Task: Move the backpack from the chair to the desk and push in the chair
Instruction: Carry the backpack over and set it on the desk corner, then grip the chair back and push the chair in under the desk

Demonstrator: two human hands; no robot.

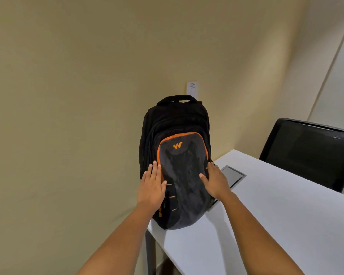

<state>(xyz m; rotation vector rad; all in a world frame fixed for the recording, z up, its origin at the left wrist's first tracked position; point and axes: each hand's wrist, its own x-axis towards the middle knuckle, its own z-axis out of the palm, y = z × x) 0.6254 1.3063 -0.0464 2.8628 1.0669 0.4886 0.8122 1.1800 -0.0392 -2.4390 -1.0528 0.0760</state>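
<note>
While the backpack (pixel 176 161) stands upright at the desk's (pixel 276 205) left end against the wall (pixel 68 96), your left hand (pixel 152 185) and right hand (pixel 216 181) lie flat, fingers extended, on its front, gripping nothing; a chair (pixel 310 151) stands beyond.

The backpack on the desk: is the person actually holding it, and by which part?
Not gripped. The left hand and right hand lie flat and open against the backpack front, either side of its grey pocket, steadying it upright on the desk.

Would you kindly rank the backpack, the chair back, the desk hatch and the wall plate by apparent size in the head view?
1. Backpack and chair back: alike, and the chair is cut off.
2. Desk hatch.
3. Wall plate.
</note>
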